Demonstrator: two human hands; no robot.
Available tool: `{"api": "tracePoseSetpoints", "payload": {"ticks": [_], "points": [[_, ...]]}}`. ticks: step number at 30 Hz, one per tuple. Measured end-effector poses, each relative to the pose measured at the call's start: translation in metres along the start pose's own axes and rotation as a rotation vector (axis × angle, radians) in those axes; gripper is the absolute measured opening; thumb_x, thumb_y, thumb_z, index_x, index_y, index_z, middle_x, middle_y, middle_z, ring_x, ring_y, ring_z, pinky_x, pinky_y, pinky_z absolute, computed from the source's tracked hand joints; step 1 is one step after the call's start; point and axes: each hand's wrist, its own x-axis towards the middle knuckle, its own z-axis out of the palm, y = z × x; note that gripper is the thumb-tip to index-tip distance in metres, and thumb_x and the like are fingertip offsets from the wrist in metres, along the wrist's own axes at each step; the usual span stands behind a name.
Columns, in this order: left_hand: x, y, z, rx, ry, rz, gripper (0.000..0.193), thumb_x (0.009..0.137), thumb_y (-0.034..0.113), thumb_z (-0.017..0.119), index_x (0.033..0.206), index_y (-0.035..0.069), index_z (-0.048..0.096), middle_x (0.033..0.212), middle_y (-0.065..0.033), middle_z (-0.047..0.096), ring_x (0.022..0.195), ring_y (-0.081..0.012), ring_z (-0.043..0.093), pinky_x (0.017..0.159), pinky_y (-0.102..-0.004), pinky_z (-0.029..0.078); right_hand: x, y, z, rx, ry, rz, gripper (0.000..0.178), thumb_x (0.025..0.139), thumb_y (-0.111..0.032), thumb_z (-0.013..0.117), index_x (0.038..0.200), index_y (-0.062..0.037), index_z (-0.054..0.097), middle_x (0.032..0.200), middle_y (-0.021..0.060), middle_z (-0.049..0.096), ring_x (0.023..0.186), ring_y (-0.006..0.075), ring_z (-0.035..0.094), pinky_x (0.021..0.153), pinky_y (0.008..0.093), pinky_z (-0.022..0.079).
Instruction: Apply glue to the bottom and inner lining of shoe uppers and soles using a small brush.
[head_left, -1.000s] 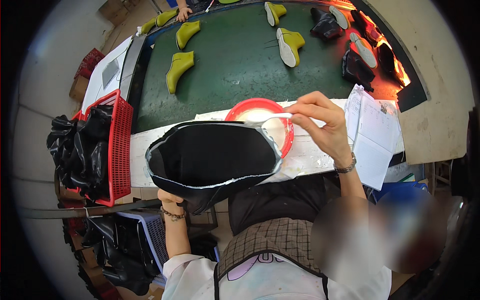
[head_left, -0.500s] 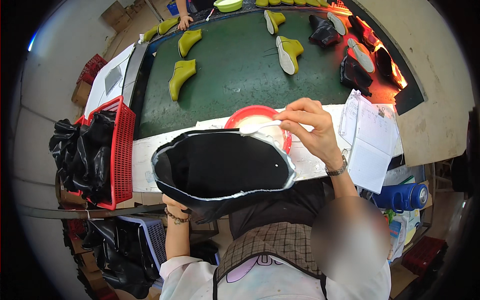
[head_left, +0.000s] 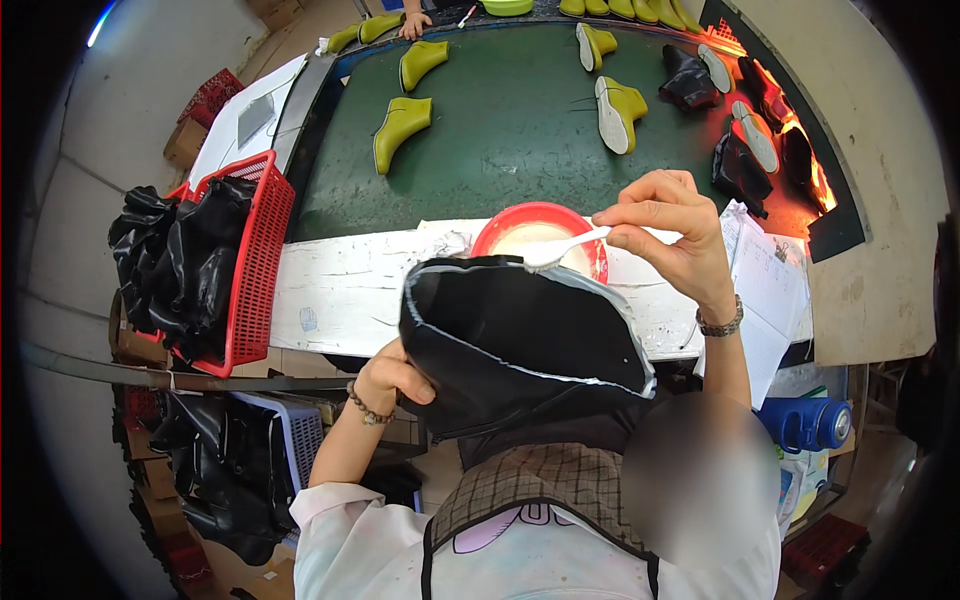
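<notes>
Gripped the black upper [head_left: 500, 385] with the left hand [head_left: 395, 380] on the near side of the red bowl [head_left: 540, 213], opening upward, likely to expose its rim; pinched the white brush-like tool [head_left: 568, 247] by its end in the right hand [head_left: 665, 220], bowl-side, likely for fine control.

Setting: footwear workshop. Evidence, relative to the green work surface [head_left: 490, 120]: on it, yellow-green boots [head_left: 402, 122], some showing pale soles; at its right end, orange glow [head_left: 818, 180]; left, red basket [head_left: 258, 240] heaped with black boot pieces [head_left: 195, 265]; near side, red bowl [head_left: 540, 211] of whitish substance.
</notes>
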Motion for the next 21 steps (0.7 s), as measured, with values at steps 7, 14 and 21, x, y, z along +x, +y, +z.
{"api": "tracePoseSetpoints", "payload": {"ticks": [7, 14, 21], "points": [[0.012, -0.009, -0.003, -0.009, -0.093, -0.276, 0.096, 0.056, -0.004, 0.068, 0.148, -0.008, 0.041, 0.139, -0.0190, 0.060, 0.126, -0.0243, 0.059, 0.110, -0.0357, 0.045, 0.020, -0.007, 0.000, -0.044, -0.120, -0.126, 0.020, 0.076, -0.020, 0.086, 0.094, -0.0128, 0.082, 0.084, -0.0029, 0.066, 0.085, 0.0132, 0.059, 0.086, 0.0332, 0.037], [0.014, -0.021, 0.002, -0.112, -0.016, -0.299, 0.092, 0.054, -0.003, 0.070, 0.143, -0.010, 0.048, 0.140, -0.0207, 0.060, 0.129, -0.0308, 0.059, 0.113, -0.0395, 0.043, 0.017, 0.012, 0.027, -0.032, -0.084, -0.198, 0.014, 0.081, -0.024, 0.084, 0.091, -0.0155, 0.079, 0.089, -0.0038, 0.066, 0.085, 0.0136, 0.062, 0.086, 0.0336, 0.036], [0.009, 0.010, -0.008, -0.458, 0.234, 0.124, 0.080, 0.069, 0.003, 0.067, 0.144, -0.010, 0.043, 0.138, -0.0320, 0.055, 0.121, -0.0491, 0.061, 0.091, -0.0716, 0.054, -0.083, 0.097, 0.035, 0.127, 0.545, 0.399, 0.012, 0.090, -0.004, 0.071, 0.079, 0.0002, 0.073, 0.072, 0.0070, 0.064, 0.067, 0.0152, 0.059, 0.060, 0.0318, 0.042]]}}
